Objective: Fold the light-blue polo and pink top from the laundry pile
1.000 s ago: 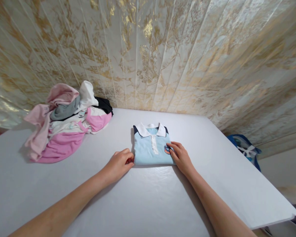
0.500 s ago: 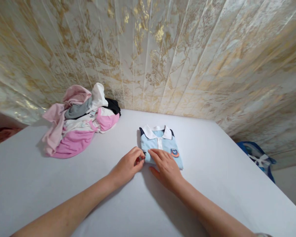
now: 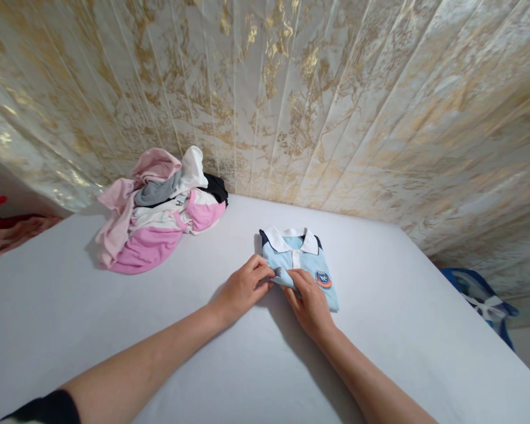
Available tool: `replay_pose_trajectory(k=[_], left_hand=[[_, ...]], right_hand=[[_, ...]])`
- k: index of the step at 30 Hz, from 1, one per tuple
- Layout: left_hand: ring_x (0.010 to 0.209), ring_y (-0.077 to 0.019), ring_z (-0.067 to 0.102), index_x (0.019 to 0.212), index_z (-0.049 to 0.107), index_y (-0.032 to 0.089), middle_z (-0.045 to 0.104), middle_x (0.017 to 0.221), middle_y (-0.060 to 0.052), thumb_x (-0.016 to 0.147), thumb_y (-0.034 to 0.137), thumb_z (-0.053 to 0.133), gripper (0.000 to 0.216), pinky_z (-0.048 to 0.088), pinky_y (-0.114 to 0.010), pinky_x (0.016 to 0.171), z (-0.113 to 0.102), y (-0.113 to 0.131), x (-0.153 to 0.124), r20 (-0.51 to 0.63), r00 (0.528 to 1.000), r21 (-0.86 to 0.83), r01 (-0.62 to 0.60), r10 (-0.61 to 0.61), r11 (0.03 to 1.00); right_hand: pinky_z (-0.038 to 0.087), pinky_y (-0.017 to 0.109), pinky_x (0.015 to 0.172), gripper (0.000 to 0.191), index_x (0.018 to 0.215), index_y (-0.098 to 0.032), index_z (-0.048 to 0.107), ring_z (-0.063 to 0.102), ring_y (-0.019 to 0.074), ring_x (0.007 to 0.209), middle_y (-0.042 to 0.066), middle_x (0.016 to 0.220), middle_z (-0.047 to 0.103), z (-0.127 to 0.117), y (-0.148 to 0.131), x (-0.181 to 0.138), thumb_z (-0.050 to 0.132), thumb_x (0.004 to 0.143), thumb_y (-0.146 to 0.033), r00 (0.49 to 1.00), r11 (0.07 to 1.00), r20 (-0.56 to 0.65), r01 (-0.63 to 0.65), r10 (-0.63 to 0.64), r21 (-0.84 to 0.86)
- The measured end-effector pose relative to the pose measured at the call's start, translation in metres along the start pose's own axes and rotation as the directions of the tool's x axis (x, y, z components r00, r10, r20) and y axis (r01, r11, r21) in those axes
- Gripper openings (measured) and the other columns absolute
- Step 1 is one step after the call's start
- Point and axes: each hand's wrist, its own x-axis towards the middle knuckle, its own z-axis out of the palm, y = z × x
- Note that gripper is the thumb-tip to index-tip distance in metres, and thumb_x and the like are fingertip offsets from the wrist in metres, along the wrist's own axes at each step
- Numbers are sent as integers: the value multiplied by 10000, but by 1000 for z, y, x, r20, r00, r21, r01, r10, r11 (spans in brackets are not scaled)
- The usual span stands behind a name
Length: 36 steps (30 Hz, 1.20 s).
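A light blue polo shirt (image 3: 307, 262) lies folded into a small rectangle on the white table (image 3: 194, 365). It has a white collar at the far side, dark shoulder edges and a round badge on its right half. My left hand (image 3: 246, 285) pinches the shirt's near left corner, where the cloth is lifted and bent over. With thumb below and fingers on top, my right hand (image 3: 309, 300) grips the near edge just to the right of that. Part of the near edge is hidden behind my fingers.
A loose heap of pink, white, grey and black clothes (image 3: 154, 218) lies at the table's back left. Behind the table hangs a gold-patterned curtain (image 3: 265, 106). Beyond the right edge is a blue bag (image 3: 486, 303); red cloth (image 3: 9, 227) shows past the left edge.
My left fingers have curled up the shirt's near left corner. My right hand has gone from lying flat on the shirt to gripping its near edge. The view has shifted slightly left.
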Motion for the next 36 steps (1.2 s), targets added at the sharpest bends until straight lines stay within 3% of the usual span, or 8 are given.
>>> replay_pose_trajectory(k=[5,16,21,25,28,31,34,36], left_hand=[[927,-151,570,953,605,225,549,1016,-28,846,102,498,195,468,-277,846,-1,4,-5,8,997,109,-82,82,991],[952,-178,550,917,612,218,557,997,-34,830,69,506,203,460,-317,864,-1,-9,-7,32,999,229,-25,18,973],[904,-179,558,841,588,206,561,942,-37,823,45,432,225,464,-327,846,-7,-14,-5,-42,997,277,77,-68,958],[959,-204,585,1021,583,209,593,1053,-63,911,208,434,185,466,-377,894,-7,-15,-3,-120,982,286,177,-148,942],[1116,-235,547,1233,541,243,584,1214,-72,929,340,461,329,415,-435,996,1,-19,-4,-63,993,317,115,-100,942],[1224,-251,482,1293,540,304,565,1295,-60,935,383,456,376,323,-486,1082,10,-25,-6,-12,999,393,47,-46,918],[1245,-240,466,1298,549,319,557,1312,-61,952,369,422,372,303,-494,1098,14,-27,-8,-13,999,437,49,-48,898],[1247,-232,463,1299,551,317,554,1315,-62,954,348,427,368,305,-490,1101,15,-26,-8,-18,999,442,53,-50,896]], right_hand=[[502,371,877,480,1347,-282,491,582,238,1059,80,1182,603,2,-1,-3,521,877,-190,999,999,9,41,-41,-8],[482,388,846,244,1127,-257,643,577,248,995,75,1084,654,1,-10,-4,547,902,-260,991,989,89,112,-104,-92],[453,415,901,249,1137,-259,649,581,238,1024,77,1115,656,-10,-15,-1,500,943,-307,979,978,142,166,-148,-129],[442,453,936,305,1223,-260,602,557,263,1116,101,1242,606,-19,2,9,480,945,-291,999,966,35,26,-17,-256],[398,528,987,406,1318,-248,532,482,316,1239,123,1368,524,-16,19,13,529,918,-313,993,920,13,-105,119,-378],[396,510,1006,421,1330,-258,516,441,305,1295,107,1408,494,-15,35,11,529,915,-330,988,917,41,-121,147,-381],[457,422,945,397,1288,-220,543,532,268,1198,129,1330,551,-28,61,8,512,904,-316,981,931,-65,-194,183,-310],[504,381,818,350,1204,-193,590,626,254,1015,141,1151,642,-41,84,7,505,884,-304,934,904,-165,-350,316,-247]])
